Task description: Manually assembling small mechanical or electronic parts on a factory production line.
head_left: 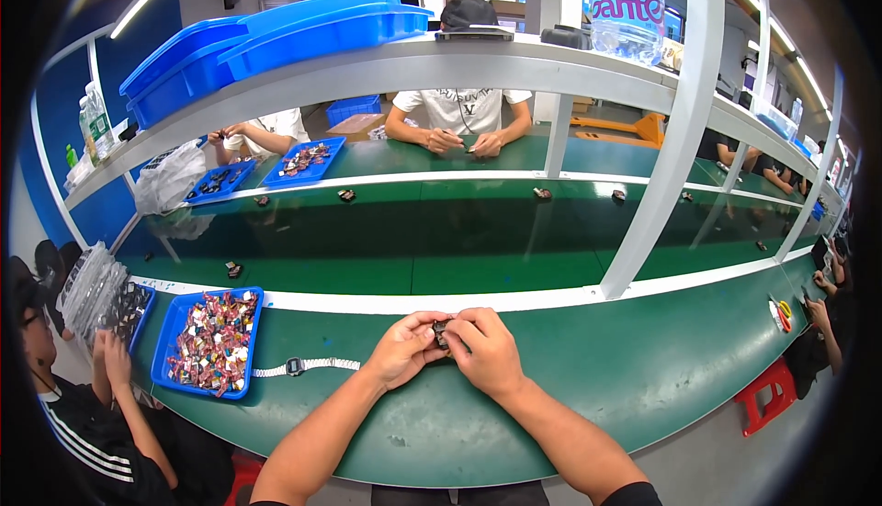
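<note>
Head camera looks down, close over the workbench [588, 387].

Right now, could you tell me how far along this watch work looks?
Done, it seems: one white-strapped watch lies finished-looking on the green bench. In hand: left hand and right hand pinch a small dark part. Left: the blue tray remains full of pieces.

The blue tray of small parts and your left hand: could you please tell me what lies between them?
A wristwatch with a pale strap lies flat on the green bench between the blue tray and the left hand, seen in the head view.
</note>
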The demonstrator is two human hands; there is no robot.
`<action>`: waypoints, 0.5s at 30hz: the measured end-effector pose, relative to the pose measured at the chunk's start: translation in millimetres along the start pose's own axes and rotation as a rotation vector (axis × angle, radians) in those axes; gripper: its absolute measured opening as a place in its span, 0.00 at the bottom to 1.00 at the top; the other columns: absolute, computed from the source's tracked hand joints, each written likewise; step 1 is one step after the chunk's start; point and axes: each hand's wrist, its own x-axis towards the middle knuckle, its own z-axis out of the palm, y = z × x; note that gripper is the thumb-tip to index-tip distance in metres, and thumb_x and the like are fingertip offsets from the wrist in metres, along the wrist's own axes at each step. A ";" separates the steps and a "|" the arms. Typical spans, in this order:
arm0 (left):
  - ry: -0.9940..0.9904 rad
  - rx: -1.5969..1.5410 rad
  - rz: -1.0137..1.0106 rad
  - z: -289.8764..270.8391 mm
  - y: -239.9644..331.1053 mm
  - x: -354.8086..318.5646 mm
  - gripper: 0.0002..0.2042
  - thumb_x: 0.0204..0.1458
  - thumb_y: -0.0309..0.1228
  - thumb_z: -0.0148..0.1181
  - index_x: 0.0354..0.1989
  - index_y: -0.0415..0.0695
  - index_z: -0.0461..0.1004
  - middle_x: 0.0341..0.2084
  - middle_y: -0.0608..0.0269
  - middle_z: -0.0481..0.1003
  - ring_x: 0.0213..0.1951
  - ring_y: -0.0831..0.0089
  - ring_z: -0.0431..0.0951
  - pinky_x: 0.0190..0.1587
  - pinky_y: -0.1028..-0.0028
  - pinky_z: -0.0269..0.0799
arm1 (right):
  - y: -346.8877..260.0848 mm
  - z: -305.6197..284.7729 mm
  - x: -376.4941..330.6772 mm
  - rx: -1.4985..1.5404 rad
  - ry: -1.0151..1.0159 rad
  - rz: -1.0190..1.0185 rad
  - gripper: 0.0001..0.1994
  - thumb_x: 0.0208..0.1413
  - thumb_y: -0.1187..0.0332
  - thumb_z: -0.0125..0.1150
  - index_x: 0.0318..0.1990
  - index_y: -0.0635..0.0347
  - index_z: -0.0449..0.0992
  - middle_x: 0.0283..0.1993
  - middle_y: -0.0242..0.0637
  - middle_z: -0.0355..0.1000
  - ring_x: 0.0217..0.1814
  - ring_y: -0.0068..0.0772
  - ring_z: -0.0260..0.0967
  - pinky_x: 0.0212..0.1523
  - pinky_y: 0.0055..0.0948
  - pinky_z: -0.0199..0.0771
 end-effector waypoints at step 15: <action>0.005 0.159 0.018 4.3 1.5 0.1 0.16 0.62 0.29 0.54 0.58 0.40 0.66 0.53 0.58 0.71 0.53 0.69 0.75 0.57 0.65 0.73 | 6.2 -15.5 3.6 0.057 -0.244 0.065 0.09 0.43 0.74 0.70 0.34 0.54 0.80 0.48 0.33 0.69 0.51 0.39 0.66 0.47 0.34 0.72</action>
